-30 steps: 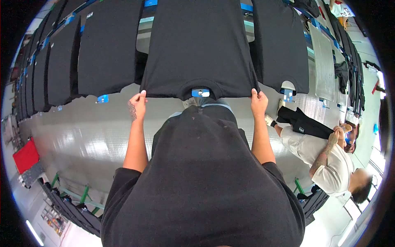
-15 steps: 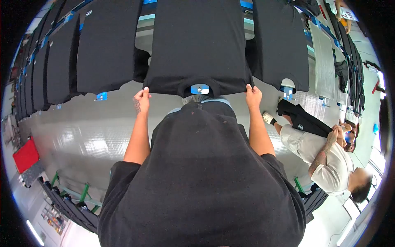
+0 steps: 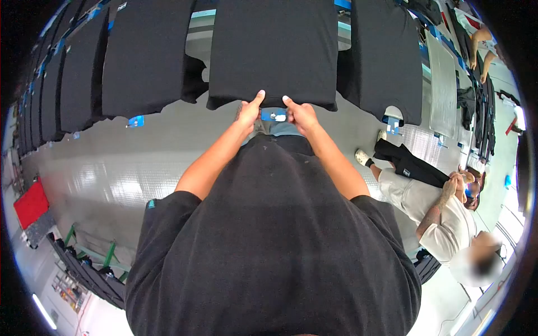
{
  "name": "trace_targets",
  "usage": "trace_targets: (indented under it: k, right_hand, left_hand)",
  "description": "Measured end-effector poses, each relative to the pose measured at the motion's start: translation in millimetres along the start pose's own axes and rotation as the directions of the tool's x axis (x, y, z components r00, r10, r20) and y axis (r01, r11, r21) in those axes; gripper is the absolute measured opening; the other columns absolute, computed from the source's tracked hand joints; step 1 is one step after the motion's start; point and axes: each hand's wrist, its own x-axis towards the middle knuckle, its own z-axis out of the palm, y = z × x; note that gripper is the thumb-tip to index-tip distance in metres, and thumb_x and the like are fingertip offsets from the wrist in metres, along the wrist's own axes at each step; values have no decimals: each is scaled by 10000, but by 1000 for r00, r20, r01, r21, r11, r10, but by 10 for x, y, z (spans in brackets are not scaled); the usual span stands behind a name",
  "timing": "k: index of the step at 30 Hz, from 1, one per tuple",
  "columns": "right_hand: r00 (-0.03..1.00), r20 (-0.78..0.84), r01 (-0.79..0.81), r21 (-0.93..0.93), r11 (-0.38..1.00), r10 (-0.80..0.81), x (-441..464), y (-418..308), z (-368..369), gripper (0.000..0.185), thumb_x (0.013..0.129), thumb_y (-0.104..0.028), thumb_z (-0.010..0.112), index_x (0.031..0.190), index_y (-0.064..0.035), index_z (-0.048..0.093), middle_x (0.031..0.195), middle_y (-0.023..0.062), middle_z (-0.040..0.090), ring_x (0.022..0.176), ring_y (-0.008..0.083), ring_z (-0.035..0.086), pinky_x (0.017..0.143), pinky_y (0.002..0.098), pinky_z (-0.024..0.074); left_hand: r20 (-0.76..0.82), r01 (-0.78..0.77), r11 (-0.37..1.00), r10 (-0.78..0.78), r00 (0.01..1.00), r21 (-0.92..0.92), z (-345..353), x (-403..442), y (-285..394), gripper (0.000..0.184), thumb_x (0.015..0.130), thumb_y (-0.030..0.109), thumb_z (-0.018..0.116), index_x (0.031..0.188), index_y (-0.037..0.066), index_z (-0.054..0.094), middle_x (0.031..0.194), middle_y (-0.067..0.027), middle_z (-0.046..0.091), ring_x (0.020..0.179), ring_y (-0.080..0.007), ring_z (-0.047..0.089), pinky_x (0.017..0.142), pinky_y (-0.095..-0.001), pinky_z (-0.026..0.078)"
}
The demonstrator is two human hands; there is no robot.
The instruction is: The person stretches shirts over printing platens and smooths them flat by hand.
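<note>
A grey floor (image 3: 151, 151) stretches below a row of black garments (image 3: 143, 61). The middle black shirt (image 3: 274, 50) lies spread flat, straight ahead. At its near edge, the left hand (image 3: 250, 115) and right hand (image 3: 301, 116) pinch the fabric, thumbs on top, fingers curled, flanking a blue bracket (image 3: 272, 115). Rightward, a person (image 3: 451, 221) holds dark cloth (image 3: 417, 166).
</note>
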Motion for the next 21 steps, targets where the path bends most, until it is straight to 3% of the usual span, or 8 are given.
trace_targets:
  k: [4, 7, 9, 11, 13, 15, 19, 21]
  right_hand:
    - [997, 58, 35, 189, 981, -47, 33, 140, -82, 379, 851, -287, 733, 600, -108, 513, 512, -12, 436, 437, 114, 398, 461, 293, 362]
    - [996, 19, 80, 82, 993, -82, 42, 153, -116, 408, 861, -285, 720, 570, -109, 495, 518, -1, 450, 443, 129, 407, 459, 314, 360]
    - [997, -7, 80, -10, 997, -80, 43, 135, -113, 423, 856, -262, 729, 568, -104, 463, 513, 0, 430, 435, 121, 382, 453, 308, 344]
    - [995, -48, 80, -98, 992, -85, 70, 93, -94, 420, 858, -265, 727, 572, -96, 470, 516, 4, 439, 437, 121, 391, 447, 306, 344]
    - [992, -88, 75, -191, 979, -93, 83, 50, -100, 418, 860, -269, 725, 576, -88, 477, 518, 8, 449, 440, 122, 400, 442, 304, 343]
    - [998, -49, 17, -236, 972, -30, 75, 42, -142, 412, 868, -278, 716, 585, -70, 499, 527, 20, 470, 441, 124, 415, 435, 300, 344]
    - [984, 39, -165, -203, 965, 177, -2, -109, -292, 390, 880, -369, 688, 679, -51, 584, 566, 26, 553, 421, 97, 463, 399, 258, 356]
    - [980, -36, -196, -277, 941, 194, -147, -423, -447, 400, 861, -403, 703, 734, -33, 616, 572, 24, 560, 410, 86, 464, 391, 236, 353]
  left_hand:
    - [4, -165, 984, 166, 986, 72, -114, 268, -280, 632, 816, 502, 714, 1089, -39, 533, 942, -88, 599, 728, -167, 541, 693, -322, 474]
    - [-47, -97, 979, 107, 993, 177, -152, 226, -217, 672, 803, 497, 726, 1159, -41, 539, 1022, -92, 619, 816, -163, 558, 720, -326, 472]
    - [144, -102, 978, 76, 987, 180, -196, 118, -106, 671, 791, 501, 735, 1147, -40, 558, 1037, -96, 632, 853, -161, 568, 731, -335, 475]
    - [14, -241, 959, 242, 970, 152, -125, -5, -88, 654, 795, 545, 707, 1000, -74, 651, 992, -142, 669, 899, -242, 622, 841, -393, 475]
    - [-1, -126, 894, 140, 990, 430, -209, 53, -40, 655, 779, 600, 688, 888, -46, 686, 872, -139, 677, 819, -245, 627, 796, -384, 479]
    - [48, -134, 860, 127, 991, 492, -344, 446, -358, 647, 772, 617, 681, 699, -26, 661, 734, -140, 659, 715, -254, 626, 721, -381, 483]
    - [135, -10, 956, -31, 990, 292, -386, 48, -54, 547, 843, 517, 662, 636, 11, 630, 660, -86, 636, 654, -143, 608, 645, -311, 473]
    - [220, -43, 941, -34, 975, 335, -550, -80, 182, 461, 875, 450, 651, 720, 15, 672, 670, -67, 645, 633, -119, 598, 643, -282, 478]
